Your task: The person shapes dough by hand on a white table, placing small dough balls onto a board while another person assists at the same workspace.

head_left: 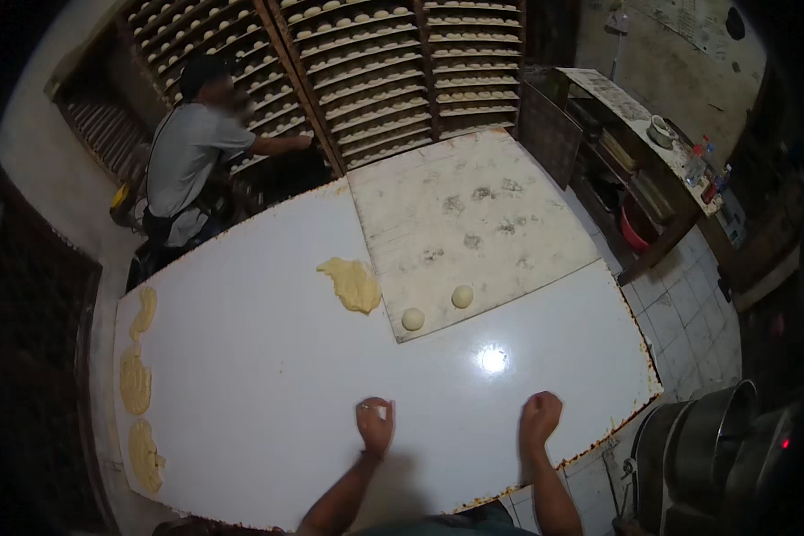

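Note:
My left hand (375, 426) is over the white tabletop (241, 375) near its front edge, its fingers curled in. A pale spot shows between thumb and fingers; whether it is dough or bare table I cannot tell. To the right, my right hand (541, 418) is bent into a loose fist, back upward, and whatever lies under the fingers is hidden. Beyond my hands, two round dough balls, one on the left (413, 319) and one on the right (462, 297), sit on the near corner of a floured board (500, 201). Left of the board lies a flat, torn-edged piece of dough (350, 284).
More dough pieces (136, 380) line the table's left edge. A person (192, 147) in a grey shirt reaches toward racks (366, 67) of dough pieces at the back. On the right stand a shelf bench (634, 107) with bottles and metal containers (710, 438).

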A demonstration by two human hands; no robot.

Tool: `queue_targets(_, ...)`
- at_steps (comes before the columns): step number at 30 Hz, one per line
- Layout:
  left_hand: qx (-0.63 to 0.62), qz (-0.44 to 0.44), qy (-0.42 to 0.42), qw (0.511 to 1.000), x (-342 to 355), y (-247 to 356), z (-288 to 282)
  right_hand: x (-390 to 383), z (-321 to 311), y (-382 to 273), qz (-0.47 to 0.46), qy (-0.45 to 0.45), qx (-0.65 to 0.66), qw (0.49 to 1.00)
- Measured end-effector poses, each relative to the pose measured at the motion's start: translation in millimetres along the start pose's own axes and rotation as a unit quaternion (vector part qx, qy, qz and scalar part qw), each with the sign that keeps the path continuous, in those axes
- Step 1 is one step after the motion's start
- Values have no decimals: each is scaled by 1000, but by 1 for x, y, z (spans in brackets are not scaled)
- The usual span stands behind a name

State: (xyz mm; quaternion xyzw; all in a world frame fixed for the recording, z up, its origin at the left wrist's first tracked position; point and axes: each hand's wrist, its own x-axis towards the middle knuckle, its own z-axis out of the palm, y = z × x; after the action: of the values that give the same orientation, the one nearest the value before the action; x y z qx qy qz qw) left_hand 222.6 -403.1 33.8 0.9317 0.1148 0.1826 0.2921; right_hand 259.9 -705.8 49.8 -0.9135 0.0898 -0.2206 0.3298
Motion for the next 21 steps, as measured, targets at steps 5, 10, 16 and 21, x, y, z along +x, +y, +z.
queue_targets(5,168,278,-176,929,-44,-80,-44,-47,-54,61,-176,-177,-4,968)
queue_targets(10,54,-26,8,998,1,-28,3,-16,-7,1,28,-50,-48,997)
queue_targets(16,160,158,-119,967,-22,-76,-54,-46,-63,40,-95,-130,-12,987)
queue_targets(21,57,12,9,998,-37,-30,-13,-44,-4,-9,25,-74,-85,993)
